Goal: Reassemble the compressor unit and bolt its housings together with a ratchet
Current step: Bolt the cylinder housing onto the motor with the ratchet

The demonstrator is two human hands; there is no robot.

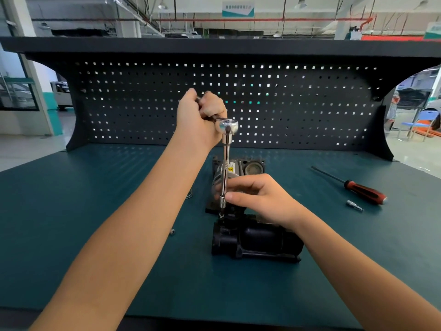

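L hand (199, 118) grips chrome ratchet w/ long extension (225, 163); R hand (257, 199) pinches its shaft, bolting black compressor housing (253, 240). Next: swing handle.

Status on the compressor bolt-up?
Left hand grips ratchet handle. Right hand pinches extension, tip down on black compressor. Screwdriver lies clear, right.

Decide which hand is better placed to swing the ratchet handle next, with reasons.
Left. The left hand grips the handle of the chrome ratchet; the right hand pinches its long silver extension bar low down, above the black compressor housing.
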